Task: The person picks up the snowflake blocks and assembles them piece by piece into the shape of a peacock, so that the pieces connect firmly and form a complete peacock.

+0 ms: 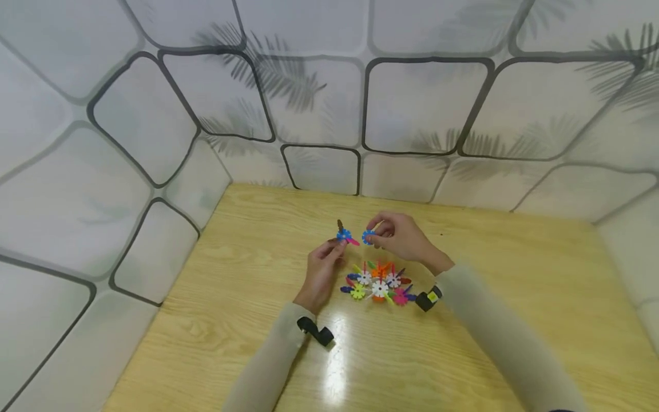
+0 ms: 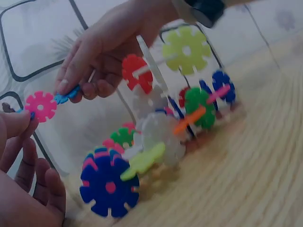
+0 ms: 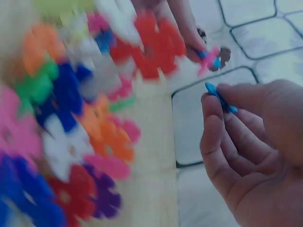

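My left hand (image 1: 320, 276) pinches a small cluster of joined notched plastic discs (image 1: 344, 234). A blue disc sits at its middle, with brown ones and a pink disc (image 2: 41, 106) slotted in around it. To the right, my right hand (image 1: 404, 237) pinches a single blue notched disc (image 3: 220, 98) between thumb and fingertips. In the head view a small gap separates this disc from the cluster. Below both hands, a larger structure of many-coloured notched discs (image 1: 380, 288) stands on the table, untouched by the fingers.
The wooden table (image 1: 489, 343) runs back to a wall (image 1: 427, 109) with a dark outlined pattern and leaf prints. Another wall (image 1: 72, 189) rises at the left. A black wrist camera (image 1: 428, 298) on the right sleeve hangs close beside the disc structure.
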{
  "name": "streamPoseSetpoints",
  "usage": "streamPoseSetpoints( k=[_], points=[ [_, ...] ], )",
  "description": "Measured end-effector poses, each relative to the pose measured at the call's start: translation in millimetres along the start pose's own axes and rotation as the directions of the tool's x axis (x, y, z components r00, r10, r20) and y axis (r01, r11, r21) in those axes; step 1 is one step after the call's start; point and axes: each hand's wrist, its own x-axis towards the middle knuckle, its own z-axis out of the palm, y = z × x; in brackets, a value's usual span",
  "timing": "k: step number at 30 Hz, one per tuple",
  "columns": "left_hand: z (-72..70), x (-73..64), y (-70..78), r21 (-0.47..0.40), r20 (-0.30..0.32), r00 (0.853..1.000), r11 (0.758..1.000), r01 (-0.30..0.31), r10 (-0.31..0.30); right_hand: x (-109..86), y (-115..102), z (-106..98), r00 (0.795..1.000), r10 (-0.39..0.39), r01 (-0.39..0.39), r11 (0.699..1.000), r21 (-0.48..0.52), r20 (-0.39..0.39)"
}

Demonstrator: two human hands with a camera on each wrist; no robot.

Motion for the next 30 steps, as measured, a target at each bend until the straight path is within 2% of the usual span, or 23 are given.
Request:
streamPoseSetpoints(
  k=[2, 4, 7, 10, 14, 16, 21, 26, 30],
  points=[
    [1.5, -1.7, 2.2, -0.092, -0.002, 0.999, 0.995, 0.039, -0.040, -7.3, -4, 5, 0.999, 0.019, -0.017, 0.998, 0.059, -0.027],
    [3.7, -4.1, 5.2, -0.193, 0.023, 0.996, 0.978, 0.084, -0.081, -13.1, -7, 10, 0.998, 0.031, -0.025, 0.993, 0.118, -0.052],
    [8.0, -8.5, 10.2, -0.328, 0.114, 0.985, 0.930, 0.162, -0.132, -19.2, -14, 14, 0.996, 0.046, -0.030, 0.978, 0.205, -0.076],
    [12.1, -13.3, 15.1, -0.398, 0.227, 0.961, 0.885, 0.241, -0.159, -23.1, -21, 17, 0.996, 0.056, -0.031, 0.953, 0.301, -0.076],
    [13.8, -17.6, 19.6, -0.421, 0.344, 0.925, 0.854, 0.305, -0.161, -26.6, -28, 19, 0.996, 0.063, -0.031, 0.920, 0.391, -0.070],
    [12.5, -18.8, 21.3, -0.431, 0.381, 0.913, 0.844, 0.318, -0.150, -27.5, -30, 21, 0.995, 0.062, -0.025, 0.918, 0.396, -0.080],
    [9.8, -20.5, 23.5, -0.452, 0.444, 0.887, 0.822, 0.346, -0.129, -30.8, -34, 25, 0.992, 0.027, 0.015, 0.947, 0.322, -0.125],
    [9.4, -20.8, 22.3, -0.445, 0.513, 0.852, 0.817, 0.366, -0.103, -35.6, -36, 28, 0.986, -0.013, 0.055, 0.967, 0.250, -0.167],
    [8.4, -20.6, 21.1, -0.445, 0.546, 0.834, 0.816, 0.368, -0.078, -39.2, -39, 31, 0.977, -0.044, 0.092, 0.970, 0.226, -0.211]
  ],
)
